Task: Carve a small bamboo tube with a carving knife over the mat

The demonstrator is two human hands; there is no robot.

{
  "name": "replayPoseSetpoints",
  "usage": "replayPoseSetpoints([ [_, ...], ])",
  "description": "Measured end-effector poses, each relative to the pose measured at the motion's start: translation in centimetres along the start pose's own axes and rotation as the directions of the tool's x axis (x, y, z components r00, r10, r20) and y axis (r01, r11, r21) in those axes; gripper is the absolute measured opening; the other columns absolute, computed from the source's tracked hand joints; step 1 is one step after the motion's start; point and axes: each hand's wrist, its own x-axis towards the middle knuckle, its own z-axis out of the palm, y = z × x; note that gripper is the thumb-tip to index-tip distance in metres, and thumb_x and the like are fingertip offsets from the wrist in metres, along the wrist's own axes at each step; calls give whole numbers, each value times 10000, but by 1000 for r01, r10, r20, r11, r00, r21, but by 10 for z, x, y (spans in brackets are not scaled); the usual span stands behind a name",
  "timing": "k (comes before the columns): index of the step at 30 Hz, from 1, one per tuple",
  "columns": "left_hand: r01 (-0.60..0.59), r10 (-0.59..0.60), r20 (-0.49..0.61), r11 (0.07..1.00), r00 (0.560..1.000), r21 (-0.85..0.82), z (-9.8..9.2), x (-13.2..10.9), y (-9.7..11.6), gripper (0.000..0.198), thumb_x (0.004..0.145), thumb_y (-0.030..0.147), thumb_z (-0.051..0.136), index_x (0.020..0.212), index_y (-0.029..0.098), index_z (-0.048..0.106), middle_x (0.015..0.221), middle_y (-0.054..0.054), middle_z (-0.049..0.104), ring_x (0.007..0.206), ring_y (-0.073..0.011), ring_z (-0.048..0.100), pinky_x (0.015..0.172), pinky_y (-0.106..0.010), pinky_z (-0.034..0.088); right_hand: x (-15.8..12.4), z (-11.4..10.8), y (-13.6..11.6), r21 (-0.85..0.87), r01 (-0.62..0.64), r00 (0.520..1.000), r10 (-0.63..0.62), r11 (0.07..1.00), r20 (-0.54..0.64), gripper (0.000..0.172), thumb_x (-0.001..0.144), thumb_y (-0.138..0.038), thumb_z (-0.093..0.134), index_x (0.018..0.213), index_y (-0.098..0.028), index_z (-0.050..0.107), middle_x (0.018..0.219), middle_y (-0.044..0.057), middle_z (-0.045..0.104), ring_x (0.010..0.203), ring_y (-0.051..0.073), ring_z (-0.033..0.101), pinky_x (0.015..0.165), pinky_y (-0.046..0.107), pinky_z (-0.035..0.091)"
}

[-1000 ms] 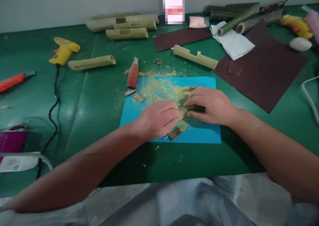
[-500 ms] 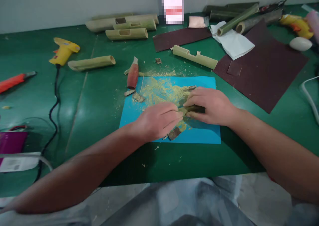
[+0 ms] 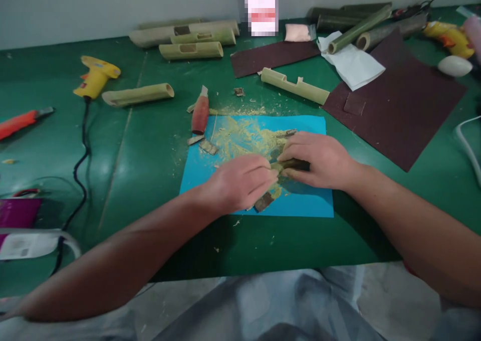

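Observation:
My right hand (image 3: 321, 159) grips a short dark green-brown piece (image 3: 296, 165), which looks like bamboo, between thumb and fingers. Closed against its left end, my left hand (image 3: 244, 181) hides whatever its fingertips pinch. Both hands are low over a blue sheet (image 3: 311, 203) strewn with yellowish dust (image 3: 240, 135). A dark worn scrap (image 3: 264, 201) lies just below my left fingertips. Left of the dust are a red-handled blade tool (image 3: 200, 113) and a small grey-brown scrap (image 3: 208, 146).
Cut bamboo tubes (image 3: 191, 50) lie at the back left, and a notched one (image 3: 295, 86) lies beyond the sheet. Dark brown sheets (image 3: 398, 125) cover the right. A yellow glue gun (image 3: 98, 75) trails a black cord at left, near an orange-handled cutter (image 3: 18, 125).
My left hand has shifted very slightly right toward my right hand. My right hand keeps its hold, almost still, and the things on the table stay put.

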Motion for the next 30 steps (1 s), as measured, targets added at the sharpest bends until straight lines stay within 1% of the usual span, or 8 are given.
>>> replayPoseSetpoints([
  [4,64,-64,-16,998,998,11,0,1,3,228,1085,218,552,922,179,707,901,-63,738,804,-171,687,710,-300,563,-2,0,-2,-65,24,1000,-24,998,7,210,1009,-389,614,1001,-210,723,990,80,736,970,244,652,811,369,471],
  [7,64,-63,-7,997,998,34,-1,1,3,211,1084,207,556,956,171,719,913,-67,741,819,-173,693,731,-306,571,-6,1,-7,-148,27,999,-33,989,-39,194,1004,-329,601,1119,-221,716,1105,97,746,1070,267,669,848,387,484],
  [9,59,-59,-9,997,998,56,0,0,1,192,1085,211,562,990,168,723,915,-65,745,822,-176,699,728,-308,571,-9,2,-10,-185,8,998,-20,983,-66,238,977,-305,626,1190,-219,688,1166,107,746,1109,280,670,864,400,491],
  [15,72,-70,-54,997,996,35,2,-1,-6,127,1069,224,599,1049,173,713,937,-67,766,857,-189,726,750,-321,594,-8,9,-9,-217,-9,996,-11,976,-90,175,945,-242,614,1109,-220,669,1110,97,750,1069,273,669,838,392,482],
  [19,112,-114,-69,993,991,-29,2,-1,-7,121,1056,209,611,1128,196,707,1032,-70,790,954,-199,755,834,-334,622,-7,6,-9,-168,29,995,-44,985,-89,154,968,-279,586,1081,-216,671,1012,82,744,960,248,660,807,381,467],
  [24,131,-136,-37,987,990,-96,0,-1,-3,134,1053,194,592,1104,215,714,977,-53,795,912,-200,765,800,-331,624,-9,-1,-11,-64,-21,999,18,998,-43,115,911,-304,633,991,-224,651,925,53,715,873,227,614,771,365,445],
  [27,137,-137,8,981,990,-135,-2,-1,-3,156,1050,185,581,1066,224,732,982,-60,799,899,-204,765,777,-332,620,-9,-3,-9,-25,-46,999,46,999,-13,122,893,-334,668,951,-228,650,938,57,711,901,235,616,786,372,451],
  [30,124,-117,47,977,992,-171,-4,-1,-3,159,1048,181,586,1058,227,739,1008,-62,796,885,-186,759,766,-312,614,-10,-2,-7,5,-50,998,50,999,-40,127,901,-358,675,941,-239,654,966,56,712,958,245,627,804,374,457],
])
